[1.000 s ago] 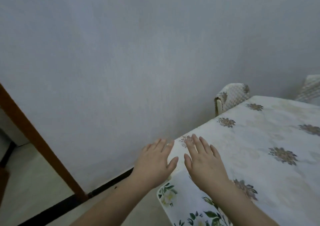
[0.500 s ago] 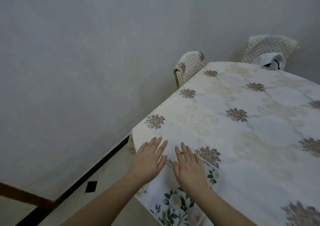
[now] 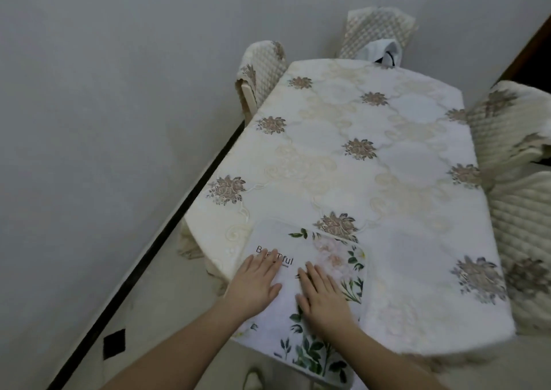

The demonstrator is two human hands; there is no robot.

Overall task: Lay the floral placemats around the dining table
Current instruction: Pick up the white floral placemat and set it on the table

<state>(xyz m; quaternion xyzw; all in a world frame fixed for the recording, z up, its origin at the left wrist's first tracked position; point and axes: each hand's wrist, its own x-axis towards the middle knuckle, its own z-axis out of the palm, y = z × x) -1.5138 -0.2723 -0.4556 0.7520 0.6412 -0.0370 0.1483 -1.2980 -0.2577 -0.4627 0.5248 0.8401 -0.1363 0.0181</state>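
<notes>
A white floral placemat (image 3: 334, 255) with green leaves, pink blossoms and black lettering lies at the near end of the dining table (image 3: 387, 166), its near edge hanging over the table's edge. My left hand (image 3: 256, 285) lies flat on the mat's left part, fingers straight and touching the lettering. Beside it, my right hand (image 3: 322, 295) presses flat on the mat's middle, fingers spread. Neither hand grips anything. The table wears a cream tablecloth with brown flower motifs.
Chairs with quilted cream covers stand at the far left corner (image 3: 262, 67), the far end (image 3: 378, 31) and along the right side (image 3: 518, 157). A grey wall (image 3: 104, 91) runs close along the table's left side. Tiled floor (image 3: 167, 315) shows below it.
The view has swung right and down, bringing the whole table into sight. Both hands stay flat on the placemat, which now shows its lettering and more of its flowers.
</notes>
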